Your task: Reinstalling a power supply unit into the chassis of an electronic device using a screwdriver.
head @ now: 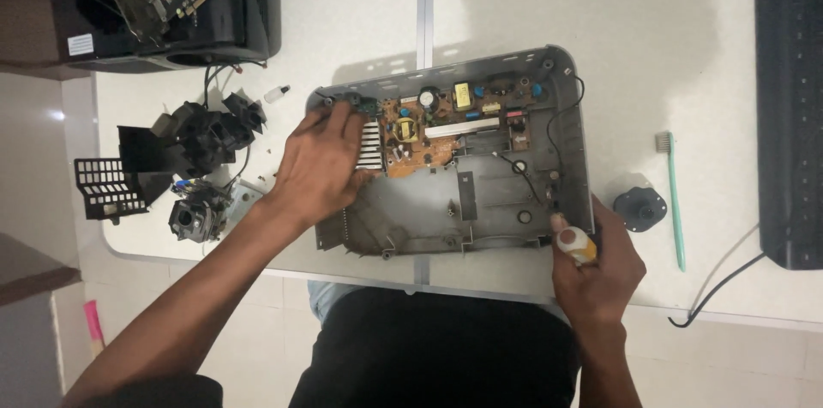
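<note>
Grey plastic housing (480,211) lies at the white table's (360,22) near edge, a brown circuit board (429,129) inside. Left hand (321,164) presses spread fingers on the heatsink (369,144); right hand (596,267) pinches a yellow-handled screwdriver (574,243) at the housing's corner. Bare table stretches beyond.

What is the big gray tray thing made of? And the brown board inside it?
The gray case looks like molded plastic: dull, even color, with built-in ribs and posts. The brown board looks like stiff fiber circuit board, matte tan, studded with small parts. The left hand rests on its edge.
</note>
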